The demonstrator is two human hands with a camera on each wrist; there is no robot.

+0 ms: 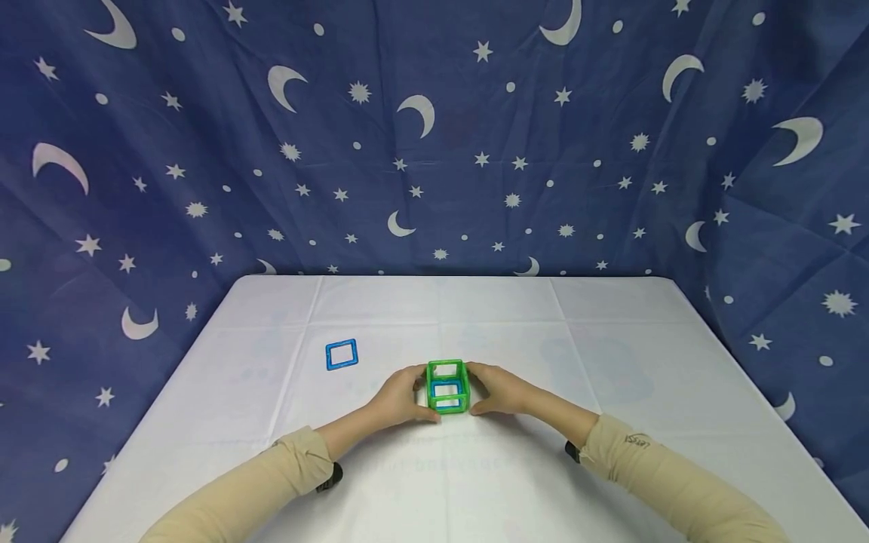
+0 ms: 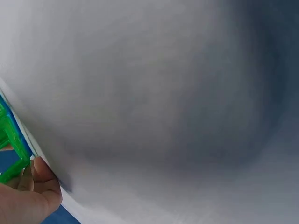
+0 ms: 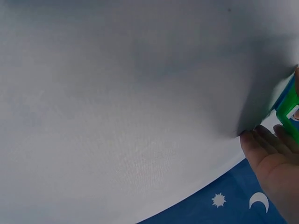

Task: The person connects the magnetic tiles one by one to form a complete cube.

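In the head view, an open box of green square magnetic tiles (image 1: 466,386) stands on the white table, with a blue square tile (image 1: 434,391) at its base. My left hand (image 1: 397,397) holds the box from the left, thumb at the near corner and fingers at the far side. On the right, my right hand (image 1: 505,390) curves beside it, fingertips at the far corner and thumb near the front. The left wrist view shows bent fingers at a corner of the green frame (image 2: 17,142). In the right wrist view the fingers (image 3: 261,144) lie fairly straight beside the box.
A loose blue square tile (image 1: 342,341) lies flat on the table, farther back and left of the box. The white tablecloth (image 1: 509,475) has fold lines. Behind and at both sides hangs a dark blue curtain (image 1: 462,136) with moons and stars.
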